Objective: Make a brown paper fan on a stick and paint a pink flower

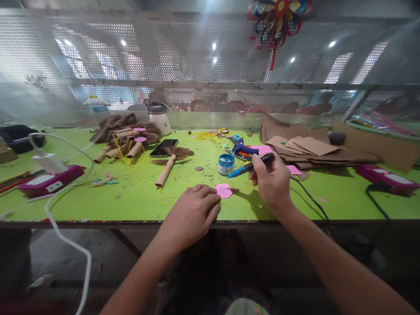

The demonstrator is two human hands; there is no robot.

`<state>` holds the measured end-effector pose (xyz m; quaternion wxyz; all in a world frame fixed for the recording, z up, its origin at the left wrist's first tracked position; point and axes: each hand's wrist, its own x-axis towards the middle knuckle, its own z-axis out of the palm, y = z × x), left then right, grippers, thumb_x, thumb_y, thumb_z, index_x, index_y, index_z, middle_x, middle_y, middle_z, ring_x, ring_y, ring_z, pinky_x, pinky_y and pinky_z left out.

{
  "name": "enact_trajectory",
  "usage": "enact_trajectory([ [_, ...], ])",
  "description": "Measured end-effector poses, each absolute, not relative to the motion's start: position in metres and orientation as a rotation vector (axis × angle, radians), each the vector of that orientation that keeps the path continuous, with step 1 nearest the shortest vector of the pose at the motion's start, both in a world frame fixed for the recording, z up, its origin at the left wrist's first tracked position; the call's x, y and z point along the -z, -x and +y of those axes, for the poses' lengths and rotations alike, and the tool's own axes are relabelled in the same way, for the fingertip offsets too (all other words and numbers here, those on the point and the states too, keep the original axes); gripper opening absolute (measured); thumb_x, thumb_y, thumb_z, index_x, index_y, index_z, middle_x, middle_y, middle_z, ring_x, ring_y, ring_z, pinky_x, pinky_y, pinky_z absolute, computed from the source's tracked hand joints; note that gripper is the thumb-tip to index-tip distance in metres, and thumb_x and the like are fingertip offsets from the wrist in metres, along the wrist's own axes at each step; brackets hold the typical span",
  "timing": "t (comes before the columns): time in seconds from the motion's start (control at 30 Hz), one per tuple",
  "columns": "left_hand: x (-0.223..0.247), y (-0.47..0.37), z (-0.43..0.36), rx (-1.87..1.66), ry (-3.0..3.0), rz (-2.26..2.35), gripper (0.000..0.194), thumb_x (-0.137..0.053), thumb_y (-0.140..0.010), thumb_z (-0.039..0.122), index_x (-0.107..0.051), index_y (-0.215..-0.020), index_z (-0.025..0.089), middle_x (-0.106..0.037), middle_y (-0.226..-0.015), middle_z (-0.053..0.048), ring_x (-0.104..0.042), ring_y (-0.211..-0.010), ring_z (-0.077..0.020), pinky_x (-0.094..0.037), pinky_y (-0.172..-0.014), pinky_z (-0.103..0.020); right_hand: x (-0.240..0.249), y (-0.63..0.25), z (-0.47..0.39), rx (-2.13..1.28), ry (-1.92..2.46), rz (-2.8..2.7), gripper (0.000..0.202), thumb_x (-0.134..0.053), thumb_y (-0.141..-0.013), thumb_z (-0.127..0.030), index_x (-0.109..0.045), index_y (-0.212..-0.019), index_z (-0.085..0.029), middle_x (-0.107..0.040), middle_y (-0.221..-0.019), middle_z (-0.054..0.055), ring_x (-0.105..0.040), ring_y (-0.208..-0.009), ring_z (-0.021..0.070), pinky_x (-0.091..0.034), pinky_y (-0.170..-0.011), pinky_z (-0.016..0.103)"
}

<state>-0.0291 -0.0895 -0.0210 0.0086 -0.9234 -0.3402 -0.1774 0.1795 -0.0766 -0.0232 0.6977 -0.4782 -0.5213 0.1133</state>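
A blue-and-black marker (251, 166) is gripped in my right hand (274, 181), which is raised over the green table. Its blue end points left. Below it lies a small pink paper piece (224, 190) with a drawing in dark lines. My left hand (195, 208) rests on the table with fingers laid out, the fingertips at the paper's left edge. An open jar of blue paint or glitter (226, 164) stands just behind the paper. To the left lies a rolled brown paper tube with a pleated fan top (167, 168).
A blue glue gun (244, 149) lies behind the jar. Brown paper sheets (305, 145) are stacked at right. More paper tubes (118, 148), a phone (164, 148) and a white jug (159, 118) stand left. Purple power strips (387, 178) with cords sit at both sides.
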Motion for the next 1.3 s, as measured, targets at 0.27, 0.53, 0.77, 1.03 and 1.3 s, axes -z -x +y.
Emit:
enact_trajectory([
  [0.27, 0.021, 0.028, -0.089, 0.577, 2.886, -1.047, 0.029, -0.04, -0.096, 0.03, -0.065, -0.107, 0.02, -0.065, -0.109, -0.007, -0.056, -0.105, -0.022, -0.043, -0.094, -0.039, 0.021, -0.177, -0.078, -0.329, 1.02, -1.267, 0.024, -0.056, -0.087, -0.043, -0.055, -0.092, -0.02, -0.056, -0.06, -0.004, -0.054, -0.048, 0.0103, -0.046, -0.047, 0.023],
  [0.53, 0.02, 0.029, -0.09, 0.56, 2.865, -1.043, 0.03, -0.04, -0.096, 0.029, -0.067, -0.105, 0.02, -0.063, -0.115, -0.007, -0.055, -0.107, -0.0228, -0.043, -0.094, -0.04, 0.019, -0.174, -0.082, -0.402, 0.915, -1.293, 0.022, -0.059, -0.087, -0.041, -0.053, -0.093, -0.021, -0.058, -0.065, -0.003, -0.056, -0.053, 0.0107, -0.046, -0.053, 0.024],
  [0.77, 0.021, 0.029, -0.089, 0.547, 2.878, -1.02, 0.032, -0.039, -0.097, 0.03, -0.065, -0.11, 0.019, -0.066, -0.109, -0.006, -0.055, -0.106, -0.0221, -0.042, -0.096, -0.039, 0.022, -0.176, -0.076, -0.427, 0.939, -1.189, 0.024, -0.063, -0.082, -0.04, -0.05, -0.085, -0.02, -0.051, -0.06, -0.006, -0.048, -0.049, 0.0089, -0.041, -0.048, 0.022],
  [1.03, 0.023, 0.03, -0.09, 0.57, 2.865, -0.994, 0.03, -0.04, -0.096, 0.028, -0.066, -0.108, 0.019, -0.066, -0.111, -0.007, -0.056, -0.107, -0.0215, -0.042, -0.094, -0.038, 0.008, -0.185, -0.072, -0.447, 1.094, -1.293, 0.024, -0.063, -0.079, -0.04, -0.05, -0.074, -0.02, -0.045, -0.05, -0.008, -0.038, -0.043, 0.0081, -0.032, -0.042, 0.023],
  [1.3, 0.021, 0.03, -0.09, 0.564, 2.846, -0.982, 0.03, -0.04, -0.096, 0.027, -0.066, -0.107, 0.019, -0.067, -0.111, -0.007, -0.056, -0.106, -0.0224, -0.043, -0.092, -0.039, -0.016, -0.183, -0.048, -0.386, 1.155, -1.57, 0.022, -0.061, -0.076, -0.035, -0.049, -0.067, -0.019, -0.046, -0.053, -0.005, -0.04, -0.047, 0.0086, -0.031, -0.045, 0.023],
])
